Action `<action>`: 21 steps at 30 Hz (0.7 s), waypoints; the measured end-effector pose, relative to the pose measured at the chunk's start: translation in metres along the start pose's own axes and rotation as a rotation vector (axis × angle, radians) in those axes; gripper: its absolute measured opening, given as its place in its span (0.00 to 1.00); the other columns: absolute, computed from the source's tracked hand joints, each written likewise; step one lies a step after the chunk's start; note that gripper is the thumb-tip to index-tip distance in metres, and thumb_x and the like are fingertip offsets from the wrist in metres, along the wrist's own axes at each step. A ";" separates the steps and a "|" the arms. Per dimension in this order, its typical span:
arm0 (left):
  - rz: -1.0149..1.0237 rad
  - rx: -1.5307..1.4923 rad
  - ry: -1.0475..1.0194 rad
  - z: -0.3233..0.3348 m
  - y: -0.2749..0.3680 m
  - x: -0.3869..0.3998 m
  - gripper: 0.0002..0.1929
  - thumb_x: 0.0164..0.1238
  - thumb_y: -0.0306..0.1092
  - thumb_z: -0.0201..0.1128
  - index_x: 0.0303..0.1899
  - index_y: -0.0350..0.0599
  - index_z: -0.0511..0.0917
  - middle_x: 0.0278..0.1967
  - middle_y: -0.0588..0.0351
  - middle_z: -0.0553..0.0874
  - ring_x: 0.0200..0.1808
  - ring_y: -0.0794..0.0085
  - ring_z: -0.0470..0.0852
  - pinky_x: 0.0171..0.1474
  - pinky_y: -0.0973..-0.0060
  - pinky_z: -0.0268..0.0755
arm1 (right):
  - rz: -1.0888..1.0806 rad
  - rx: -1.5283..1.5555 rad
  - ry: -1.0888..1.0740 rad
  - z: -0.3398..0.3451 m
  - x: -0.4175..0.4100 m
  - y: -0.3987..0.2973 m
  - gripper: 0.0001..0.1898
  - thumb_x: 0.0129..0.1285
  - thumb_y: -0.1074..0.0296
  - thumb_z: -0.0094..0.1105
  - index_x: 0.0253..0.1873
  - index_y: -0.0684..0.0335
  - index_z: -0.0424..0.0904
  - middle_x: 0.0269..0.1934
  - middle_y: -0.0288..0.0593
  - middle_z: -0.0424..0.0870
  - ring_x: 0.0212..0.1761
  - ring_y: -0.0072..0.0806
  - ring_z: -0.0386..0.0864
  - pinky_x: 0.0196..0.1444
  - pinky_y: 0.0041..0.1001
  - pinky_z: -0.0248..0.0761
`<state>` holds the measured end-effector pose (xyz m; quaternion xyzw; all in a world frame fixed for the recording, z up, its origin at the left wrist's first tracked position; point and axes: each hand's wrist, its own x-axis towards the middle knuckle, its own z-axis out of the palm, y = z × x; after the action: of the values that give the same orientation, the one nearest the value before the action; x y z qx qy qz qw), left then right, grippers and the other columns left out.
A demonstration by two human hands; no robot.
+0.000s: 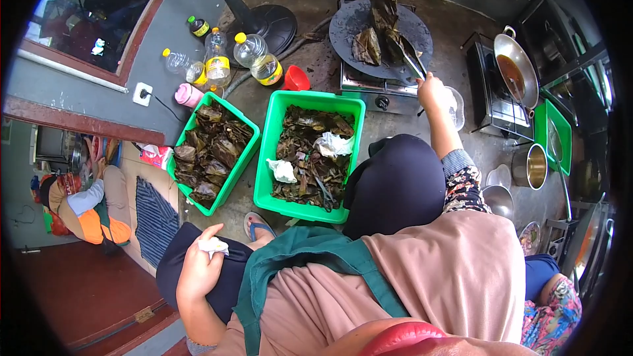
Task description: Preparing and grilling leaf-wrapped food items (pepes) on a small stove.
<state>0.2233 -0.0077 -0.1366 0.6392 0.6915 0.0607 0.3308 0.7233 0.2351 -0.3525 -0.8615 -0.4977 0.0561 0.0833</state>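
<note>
My right hand (431,93) grips metal tongs (411,59), whose tips reach a dark leaf-wrapped parcel (394,43) on a round black griddle (341,34). A second folded leaf parcel (367,47) lies beside it, and a long charred leaf wrapper (384,10) stretches toward the griddle's far edge. The griddle rests on a gas stove (363,79). Over my left thigh, my left hand (200,267) holds a crumpled white tissue (213,245) between thumb and fingers.
Two green bins stand before me: one (227,178) with leaf parcels, one (264,158) with leaf scraps, tissues and scissors (324,190). Plastic bottles (217,59), a red funnel (296,79) and a fan base (272,24) sit beyond. Rightward is a wok (531,69) of brown liquid. Other people (89,207) sit nearby.
</note>
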 end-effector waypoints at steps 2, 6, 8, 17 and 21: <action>-0.009 -0.016 -0.001 0.000 0.000 -0.001 0.23 0.52 0.19 0.52 0.54 0.40 0.73 0.30 0.54 0.78 0.34 0.68 0.77 0.44 0.75 0.69 | -0.008 -0.003 0.001 0.007 0.003 0.002 0.20 0.65 0.51 0.50 0.51 0.62 0.75 0.41 0.52 0.82 0.43 0.48 0.81 0.45 0.44 0.73; 0.002 -0.004 0.001 0.000 -0.001 -0.001 0.23 0.52 0.19 0.52 0.54 0.39 0.73 0.30 0.54 0.78 0.34 0.69 0.77 0.44 0.75 0.69 | -0.014 0.004 0.003 0.004 -0.004 -0.003 0.19 0.65 0.51 0.50 0.49 0.61 0.75 0.42 0.52 0.83 0.44 0.48 0.81 0.46 0.45 0.73; 0.006 -0.003 0.002 0.001 -0.002 -0.002 0.22 0.52 0.19 0.52 0.53 0.38 0.73 0.30 0.54 0.78 0.34 0.69 0.77 0.44 0.75 0.69 | 0.001 0.021 -0.050 -0.009 -0.008 -0.010 0.19 0.66 0.54 0.50 0.50 0.64 0.74 0.42 0.54 0.82 0.44 0.48 0.81 0.46 0.43 0.73; 0.065 0.045 0.027 0.000 -0.005 -0.004 0.23 0.52 0.19 0.52 0.54 0.38 0.73 0.32 0.53 0.79 0.36 0.68 0.78 0.45 0.75 0.69 | 0.035 0.093 0.038 -0.006 -0.007 -0.002 0.21 0.63 0.48 0.53 0.50 0.59 0.77 0.39 0.53 0.83 0.43 0.48 0.81 0.46 0.43 0.72; -0.004 -0.026 0.010 -0.001 -0.006 -0.005 0.23 0.52 0.19 0.52 0.54 0.38 0.72 0.31 0.54 0.79 0.36 0.69 0.78 0.44 0.75 0.69 | -0.081 0.248 0.013 -0.025 -0.028 -0.008 0.20 0.61 0.48 0.55 0.47 0.59 0.79 0.34 0.53 0.83 0.39 0.47 0.81 0.41 0.41 0.71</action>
<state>0.2177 -0.0128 -0.1372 0.6330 0.6936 0.0722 0.3361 0.7074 0.2124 -0.3258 -0.8240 -0.5209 0.1082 0.1948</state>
